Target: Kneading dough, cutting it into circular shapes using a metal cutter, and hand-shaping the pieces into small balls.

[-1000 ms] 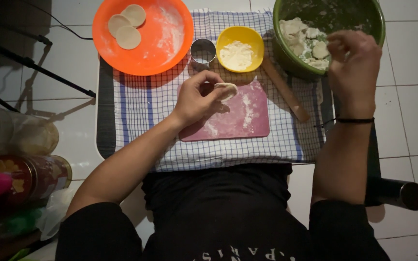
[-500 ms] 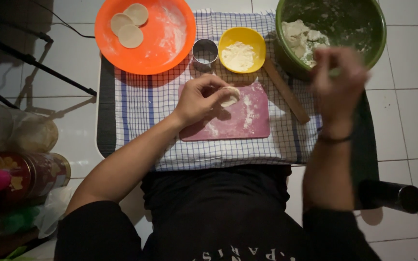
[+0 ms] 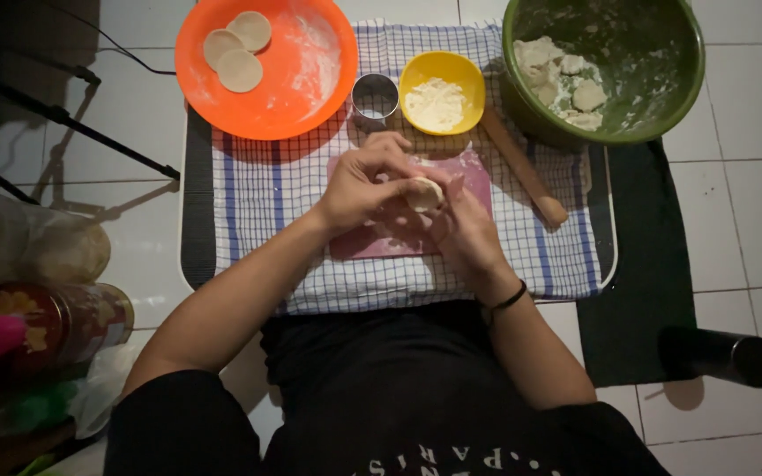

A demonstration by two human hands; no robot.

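Over the pink board (image 3: pixel 372 242), both hands (image 3: pixel 416 198) close together on one dough piece (image 3: pixel 423 192), with three rounds (image 3: pixel 238 51) done at 11 o'clock and scraps (image 3: pixel 562 79) left at 1 o'clock.

Cutter ring (image 3: pixel 375 97) between plate (image 3: pixel 297 106) and small bowl (image 3: pixel 469 79).

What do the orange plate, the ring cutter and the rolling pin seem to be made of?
Orange plate: likely plastic, with a uniform bright colour and soft sheen under a dusting of flour. Ring cutter: metal, probably steel, with thin grey reflective walls. Rolling pin: looks like wood, matte brown with no shine, though the dim light leaves the grain unclear.
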